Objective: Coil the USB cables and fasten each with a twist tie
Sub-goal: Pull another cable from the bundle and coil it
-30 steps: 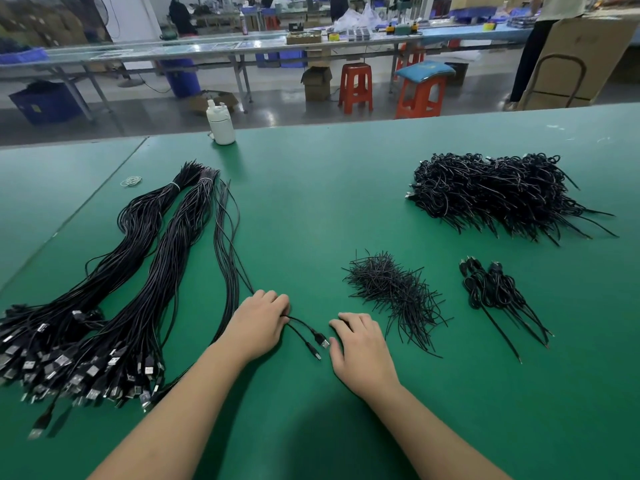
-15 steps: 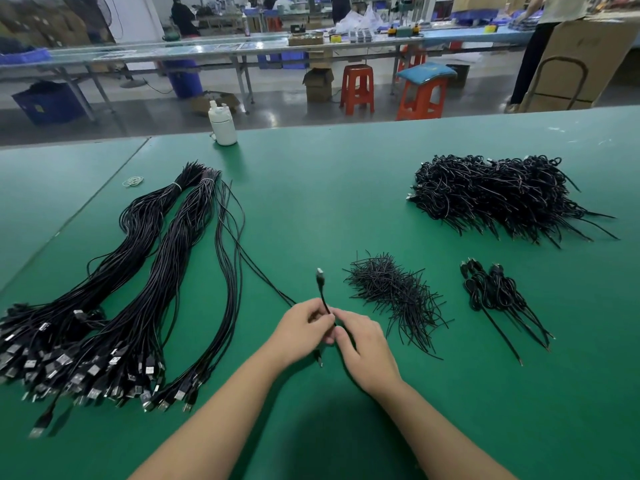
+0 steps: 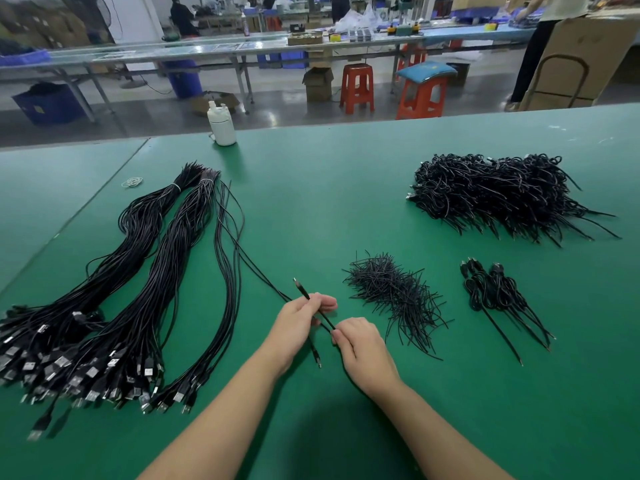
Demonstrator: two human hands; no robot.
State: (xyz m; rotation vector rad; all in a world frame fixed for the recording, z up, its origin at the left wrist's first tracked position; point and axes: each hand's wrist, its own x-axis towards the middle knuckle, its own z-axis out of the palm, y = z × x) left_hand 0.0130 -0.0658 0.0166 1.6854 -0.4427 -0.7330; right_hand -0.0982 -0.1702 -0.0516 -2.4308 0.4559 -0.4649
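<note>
Since the earlier frame both hands have drawn apart along the USB cable (image 3: pixel 323 315), stretching it between them above the tabletop (image 3: pixel 311 202) near its front edge. Left hand (image 3: pixel 298 325) fingers pinch it below the raised connector; right hand (image 3: pixel 362 346) fingers pinch it lower down. Twist ties (image 3: pixel 394 292) lie just right.

— What sort of place is this?
— A factory assembly hall. A wide green worktop (image 3: pixel 346 188) carries bulk bundles of USB cables (image 3: pixel 114 306) at nine o'clock.
— And farther back?
— At twelve o'clock, long assembly benches (image 3: pixel 214 51), orange plastic stools (image 3: pixel 356 86), blue bins (image 3: pixel 48 103) and cardboard boxes (image 3: pixel 318 83) on a concrete floor.
</note>
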